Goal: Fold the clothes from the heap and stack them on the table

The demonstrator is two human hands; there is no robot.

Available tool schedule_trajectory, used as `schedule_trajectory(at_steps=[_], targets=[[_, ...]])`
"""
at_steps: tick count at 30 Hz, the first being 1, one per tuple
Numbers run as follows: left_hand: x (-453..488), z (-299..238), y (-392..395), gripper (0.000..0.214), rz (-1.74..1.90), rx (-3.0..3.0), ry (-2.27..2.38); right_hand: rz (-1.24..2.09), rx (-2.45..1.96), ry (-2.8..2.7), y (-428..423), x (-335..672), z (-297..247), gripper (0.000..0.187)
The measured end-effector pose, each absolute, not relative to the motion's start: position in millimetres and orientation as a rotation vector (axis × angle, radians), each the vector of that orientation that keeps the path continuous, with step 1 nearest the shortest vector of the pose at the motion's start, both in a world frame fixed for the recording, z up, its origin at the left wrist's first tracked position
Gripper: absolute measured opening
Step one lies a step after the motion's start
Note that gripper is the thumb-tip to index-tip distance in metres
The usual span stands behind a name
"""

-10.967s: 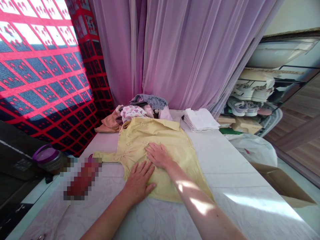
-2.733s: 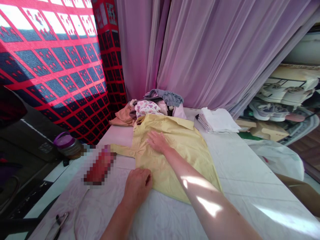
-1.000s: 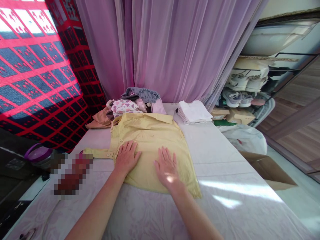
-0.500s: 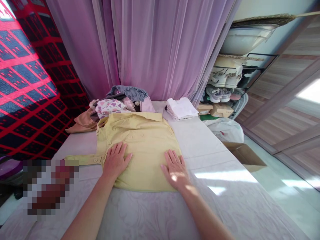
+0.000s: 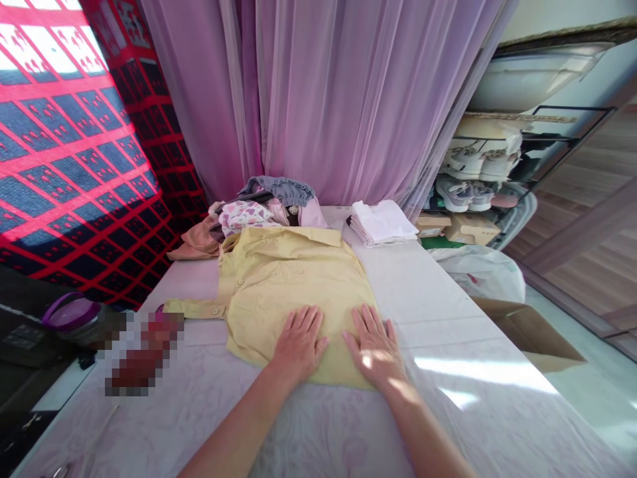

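A pale yellow button-front shirt (image 5: pixel 293 285) lies flat on the table, its collar at the far end and one sleeve stretched out to the left. The other sleeve is out of sight. My left hand (image 5: pixel 299 345) rests palm down on the shirt's lower part, close to the hem. My right hand (image 5: pixel 372 346) presses flat beside it, near the shirt's right edge, fingers spread. Neither hand holds anything.
A pile of mixed clothes (image 5: pixel 259 216) sits behind the collar, and a folded white stack (image 5: pixel 383 222) lies to its right. A pixelated object (image 5: pixel 142 352) lies at the table's left. Beyond the right edge are a white plastic bag (image 5: pixel 478 272) and a cardboard box (image 5: pixel 527 332).
Both hands have moved toward the shirt's near hem and slightly right. The view has swung a little, and the shirt lies flatter and squarer than before.
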State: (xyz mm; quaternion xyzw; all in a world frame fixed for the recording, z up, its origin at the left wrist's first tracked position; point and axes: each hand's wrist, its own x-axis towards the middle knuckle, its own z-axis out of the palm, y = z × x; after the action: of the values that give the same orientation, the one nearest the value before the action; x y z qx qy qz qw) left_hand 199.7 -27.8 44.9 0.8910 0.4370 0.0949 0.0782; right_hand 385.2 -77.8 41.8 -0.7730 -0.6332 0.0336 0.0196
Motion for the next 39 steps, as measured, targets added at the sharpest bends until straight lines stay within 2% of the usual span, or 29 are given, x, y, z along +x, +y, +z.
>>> schedule_trajectory(at_steps=[13, 17, 23, 33, 39], targets=[[94, 40, -12, 0.052, 0.355, 2.668, 1.552, 0.104, -2.446, -1.985, -76, 388, 35, 0.058], [87, 42, -9, 0.042, 0.569, 2.519, 1.503, 0.073, -2.429, -1.978, -77, 388, 34, 0.057], [83, 57, -15, 0.017, 0.866, 2.3, 1.289, 0.058, -2.313, -1.948, -79, 396, 28, 0.051], [98, 76, -46, 0.009, 0.514, 2.435, 0.987, 0.055, -2.189, -1.915, -79, 405, 23, 0.045], [80, 66, -35, 0.009, 0.521, 2.385, 1.012, 0.008, -2.125, -1.928, -80, 408, 21, 0.041]])
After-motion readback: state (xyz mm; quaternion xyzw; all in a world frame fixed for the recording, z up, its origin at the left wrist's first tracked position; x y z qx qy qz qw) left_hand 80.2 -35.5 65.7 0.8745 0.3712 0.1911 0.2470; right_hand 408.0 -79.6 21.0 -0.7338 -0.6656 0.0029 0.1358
